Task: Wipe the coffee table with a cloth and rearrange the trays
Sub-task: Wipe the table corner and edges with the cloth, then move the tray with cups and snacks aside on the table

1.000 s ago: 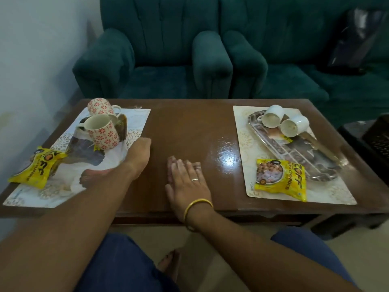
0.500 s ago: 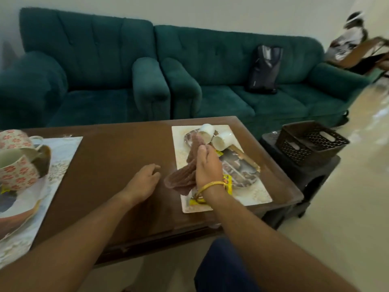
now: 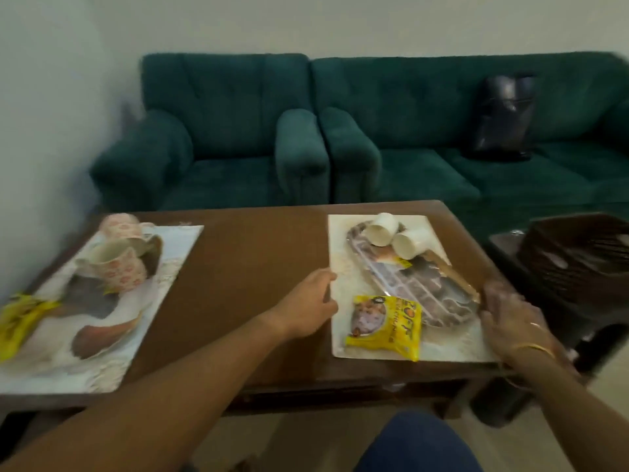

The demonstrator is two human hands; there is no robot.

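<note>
Hands (image 3: 315, 303) now grip placemat (image 3: 452, 345) edges; cloth gone from view

- The room is dim, lit softly and evenly, with no hard shadows.
- Motion blur smears the whole view; the patterned mugs (image 3: 117, 257) and the right hand (image 3: 510, 316) are the softest.
- The brown basket (image 3: 578, 253) streaks at the right edge.
- Wide-angle bending curves the sofa (image 3: 408, 131) near the frame corners.
</note>
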